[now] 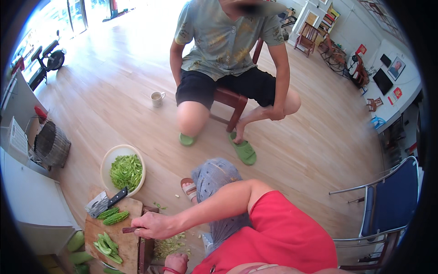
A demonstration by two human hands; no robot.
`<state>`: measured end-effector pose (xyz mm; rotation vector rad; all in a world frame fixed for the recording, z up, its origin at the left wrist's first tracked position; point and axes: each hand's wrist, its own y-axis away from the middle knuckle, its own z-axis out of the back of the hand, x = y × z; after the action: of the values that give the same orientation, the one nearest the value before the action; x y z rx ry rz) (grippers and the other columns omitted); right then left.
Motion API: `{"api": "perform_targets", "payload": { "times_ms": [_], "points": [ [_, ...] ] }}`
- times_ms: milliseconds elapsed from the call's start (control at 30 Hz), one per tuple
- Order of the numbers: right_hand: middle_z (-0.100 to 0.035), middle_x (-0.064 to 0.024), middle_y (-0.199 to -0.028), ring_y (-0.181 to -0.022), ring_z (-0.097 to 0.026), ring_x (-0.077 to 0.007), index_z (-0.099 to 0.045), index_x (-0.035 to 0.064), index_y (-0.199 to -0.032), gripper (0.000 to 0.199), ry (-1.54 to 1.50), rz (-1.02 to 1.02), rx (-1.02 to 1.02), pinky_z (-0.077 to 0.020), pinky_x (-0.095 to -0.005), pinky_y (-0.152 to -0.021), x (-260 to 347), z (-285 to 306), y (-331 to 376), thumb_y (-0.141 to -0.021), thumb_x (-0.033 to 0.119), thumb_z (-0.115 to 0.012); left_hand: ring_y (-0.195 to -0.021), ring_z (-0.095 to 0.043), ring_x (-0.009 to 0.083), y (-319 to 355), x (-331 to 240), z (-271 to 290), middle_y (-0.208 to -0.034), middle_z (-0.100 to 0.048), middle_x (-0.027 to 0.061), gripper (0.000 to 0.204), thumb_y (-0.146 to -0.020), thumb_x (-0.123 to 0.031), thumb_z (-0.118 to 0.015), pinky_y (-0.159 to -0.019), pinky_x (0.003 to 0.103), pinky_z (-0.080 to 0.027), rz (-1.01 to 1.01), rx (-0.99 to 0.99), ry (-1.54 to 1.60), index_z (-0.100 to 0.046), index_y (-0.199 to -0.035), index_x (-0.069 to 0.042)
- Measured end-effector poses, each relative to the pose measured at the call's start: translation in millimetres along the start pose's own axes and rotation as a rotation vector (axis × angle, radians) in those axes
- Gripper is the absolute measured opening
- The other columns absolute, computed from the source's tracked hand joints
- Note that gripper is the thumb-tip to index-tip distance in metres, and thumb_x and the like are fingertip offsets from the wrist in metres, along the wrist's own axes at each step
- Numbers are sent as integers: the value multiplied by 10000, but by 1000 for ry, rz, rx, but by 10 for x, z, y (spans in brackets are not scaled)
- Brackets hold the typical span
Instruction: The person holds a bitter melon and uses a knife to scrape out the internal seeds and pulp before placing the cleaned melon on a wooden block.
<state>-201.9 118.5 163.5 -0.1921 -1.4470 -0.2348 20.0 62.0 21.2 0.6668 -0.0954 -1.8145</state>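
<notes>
My right hand [154,226] reaches across to the left, its fingers closed round a short, dark reddish-brown piece [131,230] at the right edge of the wooden cutting board [94,228]. My left hand [176,262], a red band at its wrist, is curled closed near the lower edge; whatever it may hold is hidden. A cleaver [102,203] with a black handle lies across the board's far end. Beside it rest bumpy green bitter melon pieces [115,218], and nearer me are paler cut pieces [107,247]. Beyond the board, a pale bowl [106,170] holds sliced green strips [126,172].
A seated person [228,50] in green slippers [245,153] faces me. A mug [157,99] stands on the floor. Peelings [169,247] lie beside the dark wooden stand [145,251]. A wicker basket [51,143] is at left, a blue chair [391,201] at right.
</notes>
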Motion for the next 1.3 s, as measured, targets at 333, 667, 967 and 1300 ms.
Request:
{"api": "perform_targets", "payload": {
  "times_ms": [333, 667, 967, 1300],
  "points": [
    [-547, -215, -761, -764, -547, -329, -519, -23, -865, 222, 69, -17, 6, -413, -410, -686, -98, -4, 15, -809, 191, -502, -860, -570, 300, -73, -141, 286, -871, -584, 129, 370, -766, -446, -536, -671, 427, -453, 133, 227, -40, -546, -965, -134],
    [-556, -200, -745, -717, -554, -325, -537, -13, -864, 213, 94, -53, 0, -424, -406, -670, -225, -49, 37, -801, 189, -506, -906, -573, 317, -48, -152, 219, -911, -580, 150, 418, -765, -461, -537, -723, 436, -466, 159, 262, -38, -506, -1015, -127],
    [-528, -78, -574, -548, -532, -187, -493, 13, -788, 153, 56, 100, -3, -417, -328, -535, -211, -123, 60, -842, 156, -480, -973, -551, 339, -141, 152, -85, -1024, -536, 171, 332, -818, -343, -454, -746, 459, -470, 201, 536, 10, -471, -1083, -144],
    [-542, -203, -656, -666, -563, -341, -516, -23, -808, 183, -5, -26, 80, -430, -411, -627, -128, -144, 81, -773, 156, -505, -1000, -540, 334, -194, 174, 17, -1058, -535, 167, 344, -825, -361, -439, -780, 443, -457, 249, 544, 8, -468, -1084, -137]
  ]
}}
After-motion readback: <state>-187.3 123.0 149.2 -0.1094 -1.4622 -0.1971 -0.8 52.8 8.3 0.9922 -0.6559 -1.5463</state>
